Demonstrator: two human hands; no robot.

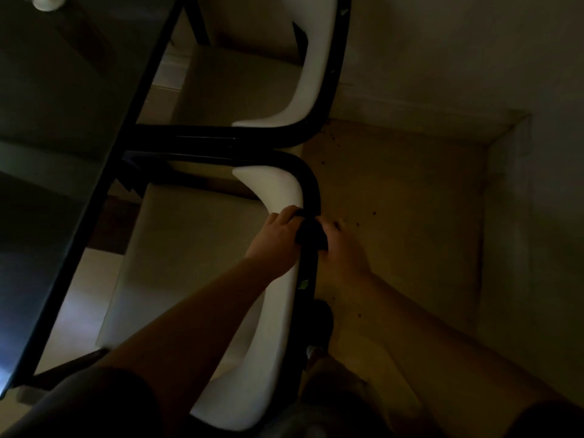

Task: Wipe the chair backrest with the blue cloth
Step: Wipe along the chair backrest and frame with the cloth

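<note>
On backrest (278, 298), both hands gripping seemingly dark cloth (311, 233)

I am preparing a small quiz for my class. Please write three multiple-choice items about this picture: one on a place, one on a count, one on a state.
1. Where is the cloth?
A. on the chair's backrest edge
B. on the floor
C. on the table

2. How many white chair backrests show?
A. one
B. two
C. four

3. The left hand is:
A. hanging free
B. gripping the backrest
C. on the table

Answers:
1 A, the dark cloth is bunched on the rim between both hands.
2 B, a second backrest stands farther off.
3 B, its fingers curl over the top.
</note>
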